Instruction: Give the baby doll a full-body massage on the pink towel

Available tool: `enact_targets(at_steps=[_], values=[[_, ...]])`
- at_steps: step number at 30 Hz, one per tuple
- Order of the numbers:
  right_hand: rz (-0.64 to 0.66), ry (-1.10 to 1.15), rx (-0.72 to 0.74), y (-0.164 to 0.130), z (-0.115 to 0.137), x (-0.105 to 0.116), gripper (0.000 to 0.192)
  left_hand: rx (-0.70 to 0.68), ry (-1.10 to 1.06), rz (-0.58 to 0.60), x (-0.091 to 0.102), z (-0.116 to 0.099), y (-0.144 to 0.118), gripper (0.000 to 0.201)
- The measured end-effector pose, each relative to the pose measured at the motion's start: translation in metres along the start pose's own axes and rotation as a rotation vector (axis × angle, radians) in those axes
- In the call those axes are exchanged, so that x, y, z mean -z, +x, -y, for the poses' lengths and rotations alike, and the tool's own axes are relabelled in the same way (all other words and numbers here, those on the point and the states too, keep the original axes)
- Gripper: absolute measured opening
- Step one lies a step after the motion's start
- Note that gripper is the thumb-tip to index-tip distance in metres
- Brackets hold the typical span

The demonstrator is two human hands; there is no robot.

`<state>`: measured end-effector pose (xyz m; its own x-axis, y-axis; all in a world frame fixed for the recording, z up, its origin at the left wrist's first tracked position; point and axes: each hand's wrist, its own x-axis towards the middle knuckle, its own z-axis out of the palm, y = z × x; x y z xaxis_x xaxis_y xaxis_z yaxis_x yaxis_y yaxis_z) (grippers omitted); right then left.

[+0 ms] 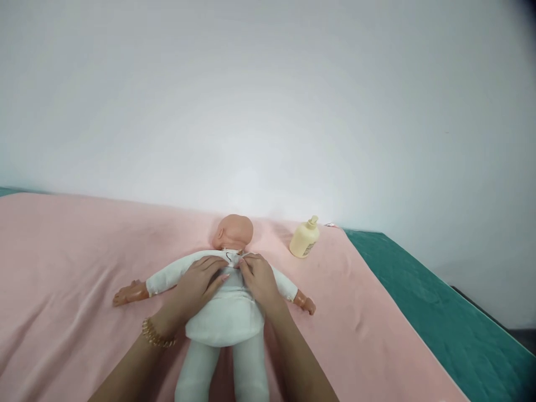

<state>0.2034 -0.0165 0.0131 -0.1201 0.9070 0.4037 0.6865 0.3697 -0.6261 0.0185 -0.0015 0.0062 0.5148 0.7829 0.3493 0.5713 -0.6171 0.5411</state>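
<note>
A baby doll [226,321] with a white cloth body lies stretched out on a pink blanket, the back of its bald head [237,231] towards me and its arms spread. My left hand [201,282] rests on the left side of its upper back, fingers laid out towards the middle and thumb apart. On the other side, my right hand [259,279] touches the upper back just below the neck, its fingers bent inward and its thumb lower down. Between the fingertips, a small dark mark or thread shows on the cloth. Neither hand holds a thing that I can see.
A pale yellow pump bottle [304,240] stands right of the doll's head. The pink blanket [355,335] has folds at the left and covers a green surface [427,296], which shows at the right. Behind rises a plain white wall [251,100].
</note>
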Motion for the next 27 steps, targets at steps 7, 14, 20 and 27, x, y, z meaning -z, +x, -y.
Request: enact_targets(at_steps=[7,14,20,27], values=[[-0.028,0.102,-0.004,-0.005,-0.008,-0.012,0.019,-0.01,0.103,-0.012,-0.009,0.014,-0.001,0.038],[-0.062,0.145,0.027,-0.007,-0.009,-0.012,0.016,-0.019,0.113,-0.046,-0.01,0.011,-0.001,0.035],[-0.063,0.123,0.041,-0.01,-0.011,-0.014,0.018,-0.027,0.102,-0.056,-0.015,0.012,-0.002,0.042],[-0.003,0.071,0.022,-0.007,-0.011,-0.015,0.02,0.015,0.011,-0.027,-0.013,0.013,-0.001,0.042]])
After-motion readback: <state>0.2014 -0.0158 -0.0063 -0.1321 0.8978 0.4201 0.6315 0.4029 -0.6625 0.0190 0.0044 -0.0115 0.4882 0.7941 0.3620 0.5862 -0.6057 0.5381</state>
